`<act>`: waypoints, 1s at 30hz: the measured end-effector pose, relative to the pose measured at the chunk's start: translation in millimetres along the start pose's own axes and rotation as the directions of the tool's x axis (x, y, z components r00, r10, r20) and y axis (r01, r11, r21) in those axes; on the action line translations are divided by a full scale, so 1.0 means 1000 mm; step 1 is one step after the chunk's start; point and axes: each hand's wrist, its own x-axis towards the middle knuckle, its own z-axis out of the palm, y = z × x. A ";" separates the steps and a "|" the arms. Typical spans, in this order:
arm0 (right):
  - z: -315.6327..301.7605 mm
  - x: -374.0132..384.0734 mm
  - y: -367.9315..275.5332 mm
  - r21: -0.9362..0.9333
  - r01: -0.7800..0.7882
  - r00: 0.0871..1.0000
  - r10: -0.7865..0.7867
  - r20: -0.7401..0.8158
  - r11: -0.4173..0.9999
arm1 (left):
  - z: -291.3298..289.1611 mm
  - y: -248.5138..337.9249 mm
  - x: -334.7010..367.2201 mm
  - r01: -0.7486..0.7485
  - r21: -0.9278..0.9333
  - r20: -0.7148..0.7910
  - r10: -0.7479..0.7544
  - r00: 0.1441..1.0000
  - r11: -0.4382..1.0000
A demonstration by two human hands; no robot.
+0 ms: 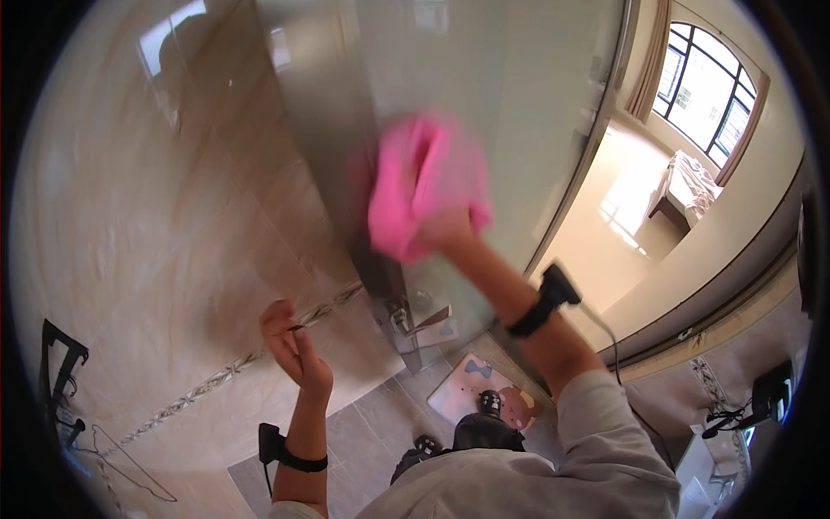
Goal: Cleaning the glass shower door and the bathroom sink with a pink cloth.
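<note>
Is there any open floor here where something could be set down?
The grey floor tiles between the beige wall and the patterned mat look bare. It is crowded near the glass panel, where the right hand presses a pink cloth.

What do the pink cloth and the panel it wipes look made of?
The pink cloth, bunched under the right hand, looks like soft fabric, possibly microfibre: it folds limply. The panel looks like smooth glass, glossy, with faint reflections.

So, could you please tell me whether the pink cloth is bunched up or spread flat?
Bunched up: the pink cloth is gathered in the right hand against the glass panel.
</note>
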 end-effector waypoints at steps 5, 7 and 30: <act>-0.062 0.159 -0.092 -0.035 -0.143 0.944 0.126 -0.304 0.989 | -0.027 -0.023 -0.084 0.268 0.094 0.077 -0.275 0.958 0.959; -0.046 0.150 -0.096 -0.098 0.051 0.802 -0.099 -0.588 0.994 | -0.025 -0.020 -0.096 0.259 0.133 0.140 -0.277 0.951 0.957; 0.047 -0.183 0.118 0.304 -0.573 0.636 0.647 -0.420 0.761 | 0.066 -0.079 -0.108 0.177 0.347 0.005 -0.191 0.982 0.921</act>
